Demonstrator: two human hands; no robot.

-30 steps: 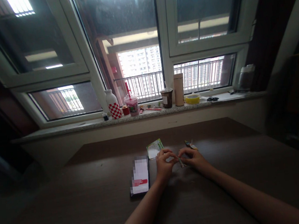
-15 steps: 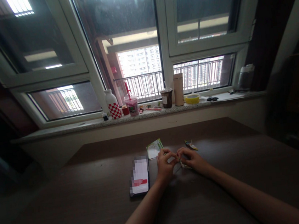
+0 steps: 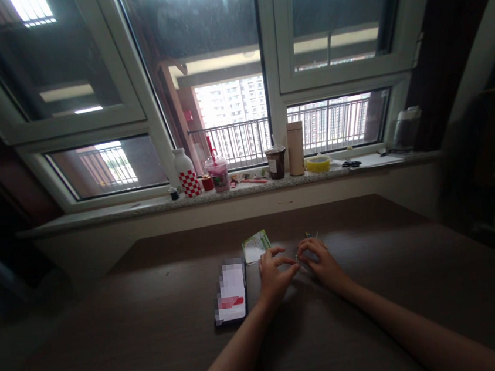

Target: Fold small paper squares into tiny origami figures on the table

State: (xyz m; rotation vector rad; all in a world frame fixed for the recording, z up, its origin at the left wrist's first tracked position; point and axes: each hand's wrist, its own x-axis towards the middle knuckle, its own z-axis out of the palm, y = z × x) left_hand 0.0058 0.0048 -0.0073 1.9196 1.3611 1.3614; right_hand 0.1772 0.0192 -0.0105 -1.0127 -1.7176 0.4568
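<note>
My left hand (image 3: pixel 276 271) and my right hand (image 3: pixel 321 260) are close together above the brown table (image 3: pixel 153 301), thumbs and forefingers pinched. Between their fingertips is a small, thin, pale thing (image 3: pixel 297 258), too small to name. Left of my left hand lies a phone (image 3: pixel 232 290) with a lit screen, partly blurred out. Just behind that hand is a green and white printed packet or card (image 3: pixel 256 245), its near right corner covered by the fingers. A small crumpled yellow and dark piece (image 3: pixel 310 235) shows behind my right hand, mostly hidden by it.
Along the windowsill (image 3: pixel 152 206) stand a red-checked white bottle (image 3: pixel 187 174), a pink cup with a straw (image 3: pixel 217 174), a brown drink cup (image 3: pixel 276 163), a tan flask (image 3: pixel 295 148), a yellow tape roll (image 3: pixel 318 164) and black scissors (image 3: pixel 351 164).
My fingertips have drawn slightly apart. My right hand has shifted a little and now covers most of the crumpled piece. The pale strand below the fingers no longer shows. The phone has not moved.
</note>
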